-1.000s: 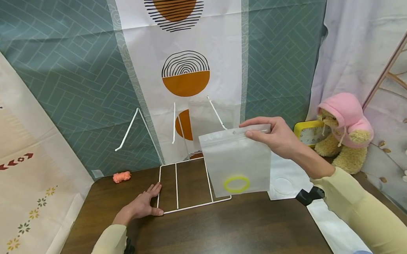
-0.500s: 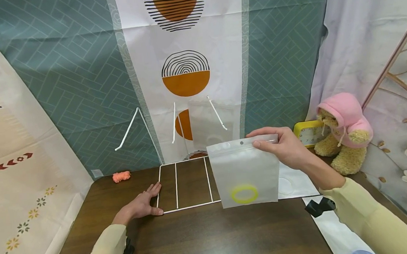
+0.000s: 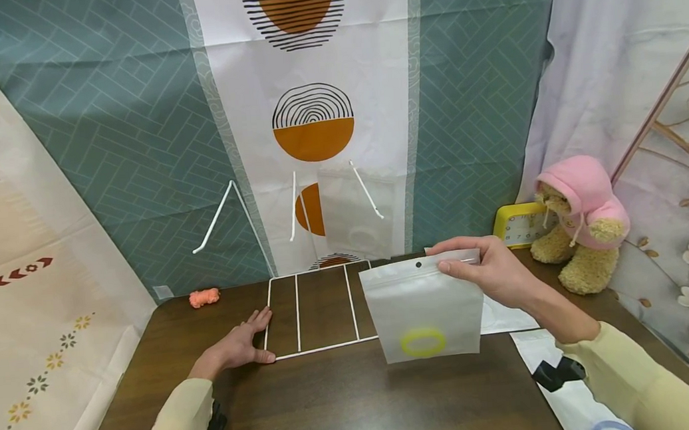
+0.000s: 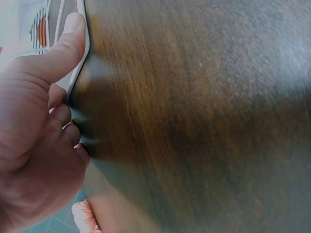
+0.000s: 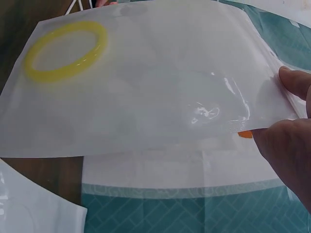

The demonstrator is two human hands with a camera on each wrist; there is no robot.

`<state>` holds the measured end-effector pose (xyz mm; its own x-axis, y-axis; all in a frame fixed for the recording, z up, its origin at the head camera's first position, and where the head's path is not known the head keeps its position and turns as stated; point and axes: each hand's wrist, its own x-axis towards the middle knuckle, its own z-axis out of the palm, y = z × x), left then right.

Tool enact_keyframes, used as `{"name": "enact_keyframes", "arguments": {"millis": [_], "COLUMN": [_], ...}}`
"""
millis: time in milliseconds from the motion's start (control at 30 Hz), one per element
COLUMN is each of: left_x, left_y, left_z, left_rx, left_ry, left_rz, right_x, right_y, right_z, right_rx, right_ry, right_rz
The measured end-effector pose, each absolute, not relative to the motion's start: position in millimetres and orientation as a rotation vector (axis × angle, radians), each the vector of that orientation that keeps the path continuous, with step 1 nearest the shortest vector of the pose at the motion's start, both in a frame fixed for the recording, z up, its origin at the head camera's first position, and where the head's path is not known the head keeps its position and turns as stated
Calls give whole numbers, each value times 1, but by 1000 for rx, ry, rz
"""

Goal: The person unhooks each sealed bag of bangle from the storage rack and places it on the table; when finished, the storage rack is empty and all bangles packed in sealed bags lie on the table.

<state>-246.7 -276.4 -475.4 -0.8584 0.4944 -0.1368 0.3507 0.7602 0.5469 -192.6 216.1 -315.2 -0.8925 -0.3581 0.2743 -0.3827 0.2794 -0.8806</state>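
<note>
My right hand [image 3: 492, 271] pinches a translucent white zip bag [image 3: 417, 303] by its top right corner, and the bag hangs upright above the table. A yellow ring [image 3: 423, 343] shows through its lower part; the right wrist view also has this ring [image 5: 65, 51] near the bag's bottom end. On the left, my left hand [image 3: 239, 342] rests at the side of a white wire rack [image 3: 314, 350], fingers spread and thumb by the front corner. From the left wrist, the thumb [image 4: 70, 43] lies over the wire. Another clear bag [image 3: 358, 207] hangs on the rack's right prong.
An orange yarn bundle [image 3: 204, 297] lies behind the left hand. More white bags [image 3: 507, 317] lie on the table's right side, one with a blue ring [image 3: 611, 428]. A yellow clock [image 3: 519, 225] and a teddy bear [image 3: 585, 225] in a pink hood stand back right.
My right hand has moved right and down with the zip bag, away from the rack. The left hand stays in place at the rack.
</note>
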Motion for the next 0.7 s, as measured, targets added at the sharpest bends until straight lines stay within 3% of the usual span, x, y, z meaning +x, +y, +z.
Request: {"name": "enact_keyframes", "arguments": {"millis": [433,700], "left_x": [-246,-246], "left_y": [-275,-276], "left_z": [-474,-473], "left_rx": [636,627], "left_ry": [2686,2679], "left_rz": [759,760], "right_x": [-168,-135], "right_y": [221,227], "right_z": [-330,-339], "right_rx": [808,870], "right_ry": [-2438,-2384], "right_rz": [1671,1711]}}
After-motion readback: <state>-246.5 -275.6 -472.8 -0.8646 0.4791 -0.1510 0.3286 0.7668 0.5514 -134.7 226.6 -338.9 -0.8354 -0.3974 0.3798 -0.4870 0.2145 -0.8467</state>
